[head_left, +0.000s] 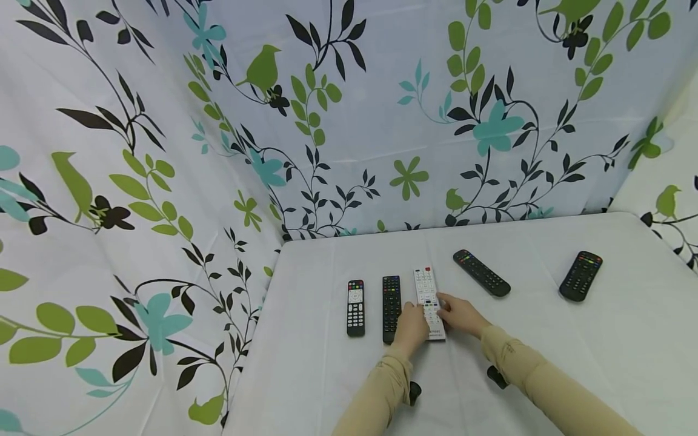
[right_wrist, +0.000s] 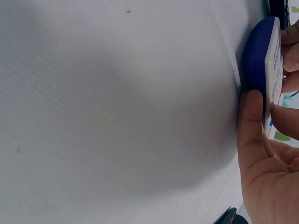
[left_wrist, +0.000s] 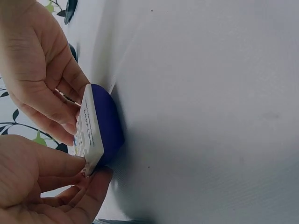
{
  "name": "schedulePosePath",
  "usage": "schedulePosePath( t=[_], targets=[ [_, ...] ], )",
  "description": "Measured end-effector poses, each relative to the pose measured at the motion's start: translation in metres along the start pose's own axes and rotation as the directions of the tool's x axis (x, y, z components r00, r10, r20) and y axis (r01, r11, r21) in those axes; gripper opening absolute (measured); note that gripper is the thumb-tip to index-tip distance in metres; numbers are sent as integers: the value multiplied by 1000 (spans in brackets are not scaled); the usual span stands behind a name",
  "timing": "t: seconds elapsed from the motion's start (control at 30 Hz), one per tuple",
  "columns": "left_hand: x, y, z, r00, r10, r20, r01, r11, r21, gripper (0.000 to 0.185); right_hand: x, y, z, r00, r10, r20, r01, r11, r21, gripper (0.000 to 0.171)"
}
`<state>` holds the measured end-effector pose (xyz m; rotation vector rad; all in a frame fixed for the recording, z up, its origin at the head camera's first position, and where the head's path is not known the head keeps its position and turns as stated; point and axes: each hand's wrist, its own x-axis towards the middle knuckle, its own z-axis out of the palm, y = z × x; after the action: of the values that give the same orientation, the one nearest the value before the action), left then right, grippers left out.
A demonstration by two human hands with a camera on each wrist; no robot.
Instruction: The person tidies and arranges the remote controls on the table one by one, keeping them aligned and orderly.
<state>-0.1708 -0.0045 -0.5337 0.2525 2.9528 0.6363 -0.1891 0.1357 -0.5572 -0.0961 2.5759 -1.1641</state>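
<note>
A white remote control (head_left: 426,293) with a blue underside lies on the table, its near end toward me. My left hand (head_left: 412,327) pinches its left edge, with the thumb on the button face and fingers (left_wrist: 96,191) along the side. On the opposite edge, my right hand (head_left: 460,313) grips it, thumb on top and a finger (right_wrist: 252,116) against the blue side. Just left of it lies a black remote (head_left: 391,306), partly behind my left hand. Farther left is a smaller black remote (head_left: 355,309) with a white upper panel.
The white-covered table (head_left: 545,363) carries two more black remotes to the right: a slanted one (head_left: 481,273) and one farther right (head_left: 580,276). A patterned curtain (head_left: 371,121) hangs behind and along the sides.
</note>
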Motion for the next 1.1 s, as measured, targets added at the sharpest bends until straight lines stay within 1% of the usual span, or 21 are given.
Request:
schedulePosePath(
  t=[0.2,0.4,0.53,0.73,0.9,1.03,1.1],
  targets=[
    [-5,-3,3,1000,1,8,-1,1000,1,31,-4,0,3,999,26,22,-26,999,32,55],
    [-9,-5,4,1000,10,1,-10,1000,-12,32,-7,-2,6,1000,15,23,-15,1000,21,55],
    [-10,-6,5,999,33,-20,-33,999,-10,31,-10,-4,6,1000,15,16,-15,1000,10,54],
    [-9,-8,7,997,61,-44,-60,998,22,29,-15,-6,3,1000,-2,7,2,1000,-1,53],
    [-7,-9,6,997,63,-49,-62,998,16,26,-15,-6,3,1000,-10,6,10,1000,13,53],
    [-4,-10,3,998,54,-38,-55,998,-19,22,-15,-4,2,1000,-11,8,11,1000,27,53],
    [-2,-10,1,998,53,-37,-54,998,-19,20,-16,-3,1,1000,-10,15,10,999,35,53]
  ],
)
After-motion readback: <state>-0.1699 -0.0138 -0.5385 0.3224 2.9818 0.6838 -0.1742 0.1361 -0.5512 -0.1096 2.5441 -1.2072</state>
